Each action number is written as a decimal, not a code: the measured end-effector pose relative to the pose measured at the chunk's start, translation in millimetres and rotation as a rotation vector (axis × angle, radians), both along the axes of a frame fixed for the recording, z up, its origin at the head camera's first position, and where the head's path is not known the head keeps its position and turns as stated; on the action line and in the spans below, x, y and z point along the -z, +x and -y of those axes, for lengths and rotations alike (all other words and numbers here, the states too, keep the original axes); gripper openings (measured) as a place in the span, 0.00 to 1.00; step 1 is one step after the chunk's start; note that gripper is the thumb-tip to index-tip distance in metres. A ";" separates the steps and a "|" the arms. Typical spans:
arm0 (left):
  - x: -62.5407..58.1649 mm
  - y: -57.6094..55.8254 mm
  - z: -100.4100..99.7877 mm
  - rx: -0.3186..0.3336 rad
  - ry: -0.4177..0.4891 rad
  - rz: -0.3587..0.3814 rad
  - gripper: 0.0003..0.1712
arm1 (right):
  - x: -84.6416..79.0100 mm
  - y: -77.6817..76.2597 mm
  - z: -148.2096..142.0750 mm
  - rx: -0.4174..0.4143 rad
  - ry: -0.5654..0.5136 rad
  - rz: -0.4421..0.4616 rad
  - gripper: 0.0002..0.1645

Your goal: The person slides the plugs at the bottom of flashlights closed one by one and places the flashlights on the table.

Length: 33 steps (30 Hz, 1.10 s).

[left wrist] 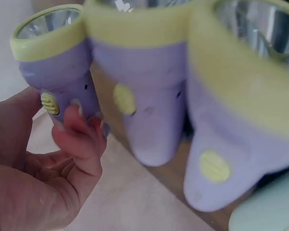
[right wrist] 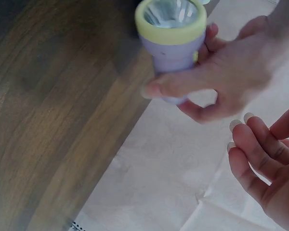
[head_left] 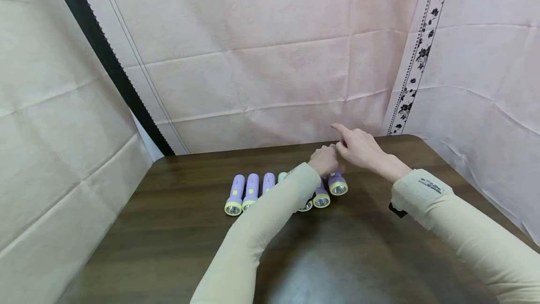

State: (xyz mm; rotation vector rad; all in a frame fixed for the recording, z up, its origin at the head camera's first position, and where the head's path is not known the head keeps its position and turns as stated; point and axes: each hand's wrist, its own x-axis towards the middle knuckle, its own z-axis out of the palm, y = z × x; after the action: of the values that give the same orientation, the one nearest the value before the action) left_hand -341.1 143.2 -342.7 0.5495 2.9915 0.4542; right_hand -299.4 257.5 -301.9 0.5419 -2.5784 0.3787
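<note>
At the right end of a row of flashlights, my left hand [head_left: 324, 159] grips a purple flashlight [head_left: 338, 185] with a pale yellow head. In the left wrist view the fingers curl round the body of this flashlight [left wrist: 62, 67], close to its yellow switch [left wrist: 50, 103]. My right hand [head_left: 358, 147] hovers just right of the left one, index finger extended, holding nothing. The right wrist view shows its fingers [right wrist: 260, 154] loosely bent, apart from the held flashlight [right wrist: 173, 53].
More purple flashlights [head_left: 234, 195] and a mint green one [head_left: 282, 176] lie side by side on the dark wooden table [head_left: 177, 238], heads facing me. My left forearm [head_left: 257, 229] hides part of the row. Pale cloth [head_left: 261, 60] hangs behind the table's far edge.
</note>
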 end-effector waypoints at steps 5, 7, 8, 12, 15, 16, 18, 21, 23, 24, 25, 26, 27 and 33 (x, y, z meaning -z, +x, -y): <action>8.0 2.1 -2.8 -0.036 -0.106 -0.062 0.27 | 0.2 -0.9 1.5 -0.002 0.003 0.007 0.33; 9.4 2.3 -4.5 -0.053 -0.141 -0.069 0.28 | -0.1 -1.5 2.0 -0.010 0.008 0.010 0.33; 10.3 2.3 -5.2 -0.059 -0.153 -0.075 0.28 | 0.1 -2.1 2.2 -0.011 0.012 0.010 0.33; 13.1 4.1 -8.3 -0.080 -0.195 -0.085 0.27 | -0.2 -2.8 3.8 -0.015 0.021 0.006 0.33; 14.3 6.0 -9.5 -0.083 -0.217 -0.092 0.25 | -0.7 -2.6 5.1 -0.023 0.019 0.001 0.34; 14.4 6.6 -9.4 -0.081 -0.224 -0.094 0.24 | -0.7 -2.6 5.5 -0.026 0.018 0.001 0.34; 14.9 7.2 -8.9 -0.064 -0.236 -0.096 0.21 | -0.6 -2.2 5.9 -0.029 0.017 0.000 0.35; 17.5 6.2 -8.3 -0.028 -0.260 -0.103 0.19 | 0.8 -1.9 5.6 -0.022 0.017 0.001 0.35; 20.0 5.0 -8.7 -0.008 -0.277 -0.105 0.17 | 1.8 -1.8 5.2 -0.016 0.014 0.014 0.35; 21.2 4.5 -9.5 -0.004 -0.286 -0.105 0.17 | 2.6 -2.0 5.0 -0.013 0.013 0.022 0.34; 22.2 4.1 -10.7 -0.009 -0.297 -0.099 0.18 | 3.6 -2.4 5.1 -0.009 0.010 0.028 0.34; 23.1 4.1 -11.6 -0.010 -0.305 -0.100 0.20 | 4.6 -2.9 5.3 -0.008 0.006 0.033 0.34; 23.7 4.5 -11.8 -0.007 -0.307 -0.110 0.22 | 5.6 -3.2 5.7 -0.008 0.002 0.037 0.33; 19.5 3.6 -1.9 0.084 -0.237 -0.248 0.26 | 7.6 -7.6 13.4 -0.025 -0.013 -0.015 0.27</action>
State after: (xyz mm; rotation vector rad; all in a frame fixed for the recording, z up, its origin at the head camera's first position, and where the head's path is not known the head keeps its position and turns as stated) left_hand -337.5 145.1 -362.2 0.7533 3.1739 0.0232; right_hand -307.0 244.1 -309.5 0.5707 -2.5553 0.3981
